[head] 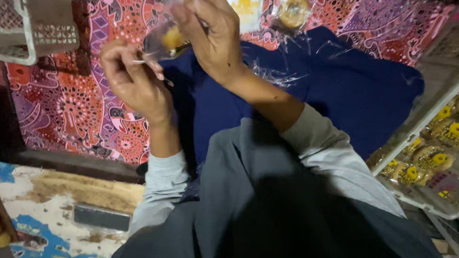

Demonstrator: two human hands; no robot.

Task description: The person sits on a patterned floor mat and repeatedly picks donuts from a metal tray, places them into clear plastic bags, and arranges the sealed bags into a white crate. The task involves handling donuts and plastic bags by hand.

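Observation:
My left hand [133,79] and my right hand [211,35] are raised together over a dark blue cloth [340,89]. Between them they hold a clear plastic wrapper with a small yellow round pastry [171,38] inside. The left fingers pinch the wrapper's near edge; the right hand closes over its top. Part of the wrapper is hidden behind my right hand. Another wrapped round pastry [293,10] lies farther back on the patterned red mat [76,104]. Loose clear wrappers [273,74] lie on the blue cloth beside my right wrist.
A white plastic basket [27,29] stands at the upper left. A light crate [434,162] at the right holds several wrapped pastries with yellow labels. A worn painted floor [49,211] with a dark flat block [101,217] lies at the lower left.

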